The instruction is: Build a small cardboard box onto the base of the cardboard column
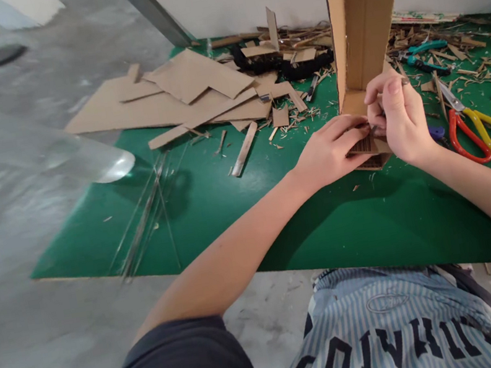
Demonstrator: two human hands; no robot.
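Note:
A tall folded cardboard piece stands upright on the green tabletop, with layered, corrugated edges at its foot. My left hand is closed around the left side of that foot, thumb below and fingers on top. Just above the right part of the foot is my right hand, its fingers curled in a pinch. What those fingertips grip, if anything, is hidden. Scissors with one red and one yellow handle lie to the right of my right wrist. A small purple object is partly hidden beside that wrist.
Flat cardboard sheets, scraps and a black cloth-like bundle lie along the back. A box cutter and teal-handled tools rest among cuttings. Thin clear sticks lie near the left edge, beneath a blurred transparent tube.

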